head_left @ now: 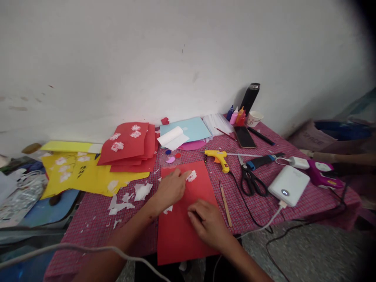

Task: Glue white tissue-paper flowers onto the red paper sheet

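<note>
the left hand [170, 188] has its index finger stretched out to the edge of a white paper flower [191, 176], the other fingers curled under; it grasps nothing that shows. the flower lies flat near the far end of a red paper sheet [185, 239], which sits at the near edge of the table, between both forearms. the right hand [207, 221] rests over the right side of the same sheet, fingers loosely bent with a gap at the thumb, nothing seen in it. a small white scrap [168, 210] pokes out beside the left wrist.

just right of the sheet lies a slim wooden-handled tool [225, 205]; past it, a yellow hot glue gun [222, 158], black-handled scissors [252, 182] and a white power bank [289, 185]. left of the hands, torn white paper [143, 192] litters the checked tablecloth [91, 203]. beyond that are stacked red sheets [129, 143] bearing white flowers, partly over yellow sheets [96, 176]. toward the wall are paint blobs [170, 159], a light blue sheet [196, 127], a dark phone [245, 137], small paint bottles [234, 116] and a black flask [250, 96].
</note>
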